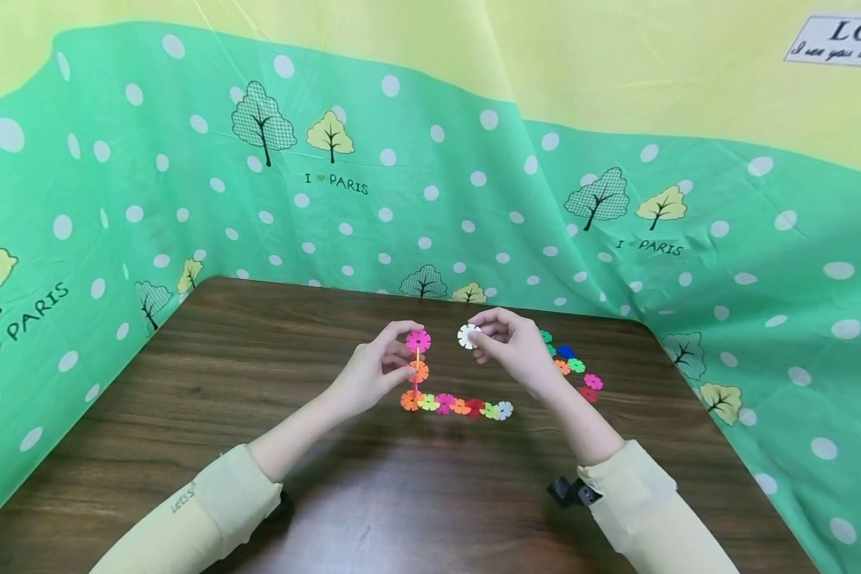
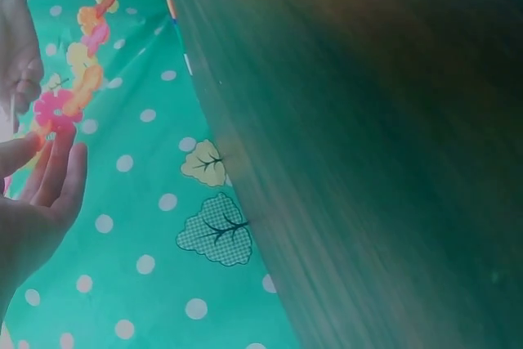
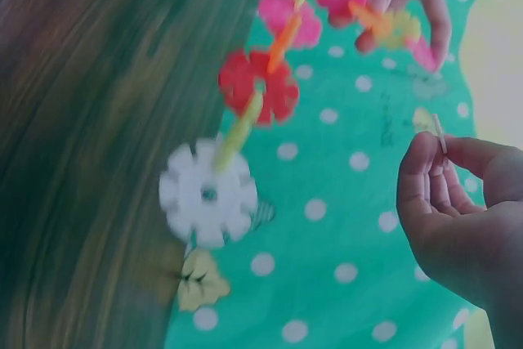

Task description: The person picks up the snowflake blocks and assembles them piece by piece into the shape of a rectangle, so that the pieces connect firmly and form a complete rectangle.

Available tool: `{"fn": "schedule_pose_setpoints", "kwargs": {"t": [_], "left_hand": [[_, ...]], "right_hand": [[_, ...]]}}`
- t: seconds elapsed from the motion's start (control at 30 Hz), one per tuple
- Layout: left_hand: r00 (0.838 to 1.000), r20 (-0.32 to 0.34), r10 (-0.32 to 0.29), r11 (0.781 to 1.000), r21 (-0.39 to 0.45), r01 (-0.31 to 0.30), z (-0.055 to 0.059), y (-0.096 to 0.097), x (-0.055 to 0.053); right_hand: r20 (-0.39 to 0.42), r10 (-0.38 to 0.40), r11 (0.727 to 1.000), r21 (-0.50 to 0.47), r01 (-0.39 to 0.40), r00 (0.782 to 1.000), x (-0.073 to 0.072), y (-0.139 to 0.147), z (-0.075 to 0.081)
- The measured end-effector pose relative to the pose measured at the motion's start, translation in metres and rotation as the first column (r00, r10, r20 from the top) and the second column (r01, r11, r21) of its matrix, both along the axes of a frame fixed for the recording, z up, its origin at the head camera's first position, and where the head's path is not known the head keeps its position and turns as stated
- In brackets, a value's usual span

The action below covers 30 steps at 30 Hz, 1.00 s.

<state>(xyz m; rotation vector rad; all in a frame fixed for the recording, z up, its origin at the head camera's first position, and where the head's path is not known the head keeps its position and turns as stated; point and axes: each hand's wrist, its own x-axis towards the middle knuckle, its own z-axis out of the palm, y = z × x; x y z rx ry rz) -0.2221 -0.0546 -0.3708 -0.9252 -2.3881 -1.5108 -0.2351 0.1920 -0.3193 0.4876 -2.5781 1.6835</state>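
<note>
My left hand (image 1: 373,368) holds an L-shaped chain of interlocking snowflake discs (image 1: 445,403) by its upright part, thumb and fingers about the pink disc (image 1: 418,341) at the top and the orange disc below it. Pink, orange, red and yellow-green discs make up the chain, which ends in a white disc (image 3: 208,194) on the right. To the right of the chain's top, my right hand (image 1: 520,351) pinches a separate white disc (image 1: 468,336) between thumb and fingers. That disc appears edge-on in the right wrist view and stands apart from the chain.
Several loose discs, among them a blue disc (image 1: 565,351) and a pink disc (image 1: 593,382), lie on the brown wooden table (image 1: 258,343) behind and beside my right forearm. A green and yellow printed cloth (image 1: 430,159) hangs around the table's far and side edges.
</note>
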Motion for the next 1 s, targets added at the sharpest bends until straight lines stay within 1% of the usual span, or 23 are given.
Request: {"fn": "schedule_pose_setpoints", "kwargs": {"t": [0.13, 0.33, 0.47, 0.63, 0.8, 0.9, 1.0], "left_hand": [[1.000, -0.024, 0.000, 1.000, 0.013, 0.000, 0.003, 0.003, 0.002], [0.998, -0.064, -0.012, 1.000, 0.024, 0.014, 0.006, 0.008, 0.003], [0.997, -0.079, -0.021, 1.000, 0.010, 0.022, 0.006, 0.009, 0.005], [0.995, -0.097, -0.009, 1.000, -0.007, 0.009, 0.006, 0.010, 0.008], [0.990, -0.139, 0.005, 1.000, -0.003, -0.005, 0.004, 0.012, 0.008], [0.985, -0.170, 0.014, 1.000, 0.018, -0.011, 0.005, 0.013, 0.009], [0.979, -0.202, 0.030, 0.999, 0.050, -0.020, 0.005, 0.014, 0.009]], "right_hand": [[0.036, 0.015, 0.999, -0.049, -0.013, 0.999, 0.006, -0.010, 0.004], [0.115, 0.020, 0.993, -0.118, -0.006, 0.993, 0.008, -0.019, 0.005], [0.154, 0.028, 0.990, -0.138, -0.007, 0.988, 0.009, -0.023, 0.005], [0.186, 0.048, 0.987, -0.161, -0.018, 0.981, 0.010, -0.026, 0.004], [0.235, 0.074, 0.973, -0.232, -0.018, 0.969, 0.010, -0.028, 0.004], [0.261, 0.087, 0.961, -0.276, -0.012, 0.961, 0.012, -0.029, 0.005], [0.280, 0.084, 0.953, -0.303, 0.005, 0.956, 0.012, -0.031, 0.005]]}}
